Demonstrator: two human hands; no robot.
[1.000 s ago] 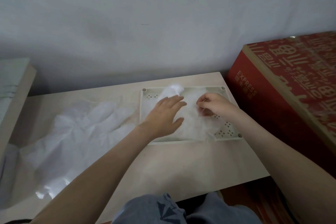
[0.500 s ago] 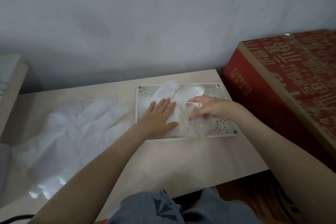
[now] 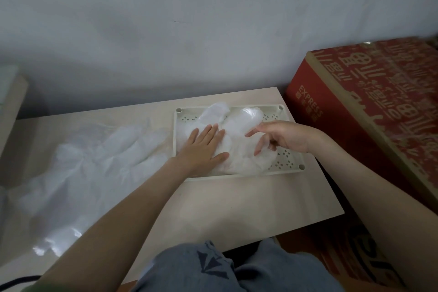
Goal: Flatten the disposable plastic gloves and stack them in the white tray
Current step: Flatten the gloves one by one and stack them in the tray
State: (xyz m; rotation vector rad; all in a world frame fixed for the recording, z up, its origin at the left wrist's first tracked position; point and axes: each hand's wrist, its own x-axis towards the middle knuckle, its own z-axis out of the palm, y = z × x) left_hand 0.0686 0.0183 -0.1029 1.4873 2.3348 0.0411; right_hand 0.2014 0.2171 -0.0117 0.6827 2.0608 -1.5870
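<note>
Left hand (image 3: pixel 203 149), fingers flat, covers part of the glove (image 3: pixel 248 118); right hand (image 3: pixel 284 137) fingers spread, empty.

Single head-worn wide-angle view, forward and down, close above the white tray (image 3: pixel 285 160)

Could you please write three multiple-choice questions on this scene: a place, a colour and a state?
1. Where does the loose heap of clear plastic gloves lie? A) on the pale wooden table, left of the white perforated plastic tray; B) on the floor; C) on the person's lap.
2. What colour is the large printed cardboard box? A) blue; B) red; C) green.
3. How does the left hand lie? A) in a fist; B) pinching a pen; C) flat, fingers straight, on the glove in the tray.
Key: 1 A, the heap spreads beside the tray; 2 B, its sides are red; 3 C, its palm presses the plastic.
</note>
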